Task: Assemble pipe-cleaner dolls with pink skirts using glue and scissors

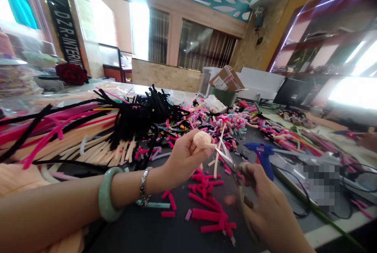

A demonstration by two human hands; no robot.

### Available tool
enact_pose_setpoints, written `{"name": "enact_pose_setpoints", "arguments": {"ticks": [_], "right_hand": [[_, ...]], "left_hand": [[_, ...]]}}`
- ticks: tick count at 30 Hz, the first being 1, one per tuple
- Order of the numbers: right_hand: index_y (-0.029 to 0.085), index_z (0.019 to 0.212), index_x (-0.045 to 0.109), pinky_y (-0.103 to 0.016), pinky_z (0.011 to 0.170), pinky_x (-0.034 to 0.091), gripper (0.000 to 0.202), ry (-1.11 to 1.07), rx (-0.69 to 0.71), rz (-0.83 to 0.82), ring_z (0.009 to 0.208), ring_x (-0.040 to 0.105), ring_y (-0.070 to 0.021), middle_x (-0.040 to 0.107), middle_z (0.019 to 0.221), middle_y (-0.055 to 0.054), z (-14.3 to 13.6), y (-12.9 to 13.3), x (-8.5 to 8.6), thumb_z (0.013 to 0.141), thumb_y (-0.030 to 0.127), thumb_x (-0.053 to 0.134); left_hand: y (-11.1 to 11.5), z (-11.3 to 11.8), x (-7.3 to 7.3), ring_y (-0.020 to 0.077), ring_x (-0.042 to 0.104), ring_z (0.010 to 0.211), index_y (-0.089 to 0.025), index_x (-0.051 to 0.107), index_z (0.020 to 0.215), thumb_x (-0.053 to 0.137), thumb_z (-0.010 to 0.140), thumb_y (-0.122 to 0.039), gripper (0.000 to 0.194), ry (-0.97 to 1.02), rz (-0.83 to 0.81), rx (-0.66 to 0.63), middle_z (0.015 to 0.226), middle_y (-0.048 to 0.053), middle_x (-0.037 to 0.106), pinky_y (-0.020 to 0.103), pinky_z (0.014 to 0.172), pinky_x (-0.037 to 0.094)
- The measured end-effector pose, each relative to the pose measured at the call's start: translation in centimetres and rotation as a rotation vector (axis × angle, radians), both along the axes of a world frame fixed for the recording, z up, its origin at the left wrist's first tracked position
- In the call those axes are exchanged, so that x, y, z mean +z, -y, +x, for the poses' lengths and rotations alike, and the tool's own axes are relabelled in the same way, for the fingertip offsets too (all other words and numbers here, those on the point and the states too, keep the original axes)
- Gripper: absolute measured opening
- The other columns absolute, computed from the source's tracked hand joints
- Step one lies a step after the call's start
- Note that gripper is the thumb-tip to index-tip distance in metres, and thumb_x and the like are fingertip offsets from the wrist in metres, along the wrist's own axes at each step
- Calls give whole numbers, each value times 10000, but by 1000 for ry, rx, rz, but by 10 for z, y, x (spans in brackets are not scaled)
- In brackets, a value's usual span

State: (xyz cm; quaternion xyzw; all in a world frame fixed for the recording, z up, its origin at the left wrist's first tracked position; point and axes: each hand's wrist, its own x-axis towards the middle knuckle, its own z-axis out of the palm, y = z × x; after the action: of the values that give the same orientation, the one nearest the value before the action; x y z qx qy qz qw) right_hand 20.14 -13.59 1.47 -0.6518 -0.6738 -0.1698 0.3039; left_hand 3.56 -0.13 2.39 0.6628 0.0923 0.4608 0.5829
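Note:
My left hand pinches a small cream-coloured ball that looks coiled from fuzzy pipe cleaner, with a short end sticking out to the right. In my right hand is a pair of scissors, my fingers through the handles. Their blades are parted and reach the ball's loose end, close to my left fingertips; whether they touch it I cannot tell. Under my hands, several cut pink pipe cleaner pieces lie on the dark tabletop. A pale strip stands just behind the blades.
Long cream and pink pipe cleaners and a black bundle lie to the left. A blue glue gun stands at right, near cables and a green stem. Small colourful pieces heap up behind, before a cardboard box.

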Motion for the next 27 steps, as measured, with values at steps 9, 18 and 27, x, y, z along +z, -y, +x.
{"name": "enact_pose_setpoints", "arguments": {"ticks": [9,18,27], "right_hand": [[232,951,486,-262,485,465,252,29,2,131,504,591,-157,590,651,18,-1,2,-1,819,435,554],[210,885,526,-259,522,471,244,103,69,185,546,600,-159,583,640,4,-8,-1,-4,816,439,572],[209,883,528,-257,513,483,179,95,68,193,559,622,-164,602,642,-1,-9,1,-3,802,366,555]], "left_hand": [[-1,0,2,73,507,536,-157,557,871,682,786,-380,269,-3,-9,42,732,-22,510,173,431,485],[-6,2,-1,72,483,608,-146,569,859,690,794,-311,214,129,20,45,744,-12,545,159,524,430],[-5,1,-2,80,462,614,-143,577,831,670,809,-304,188,100,147,116,732,-8,542,171,539,402]]}}
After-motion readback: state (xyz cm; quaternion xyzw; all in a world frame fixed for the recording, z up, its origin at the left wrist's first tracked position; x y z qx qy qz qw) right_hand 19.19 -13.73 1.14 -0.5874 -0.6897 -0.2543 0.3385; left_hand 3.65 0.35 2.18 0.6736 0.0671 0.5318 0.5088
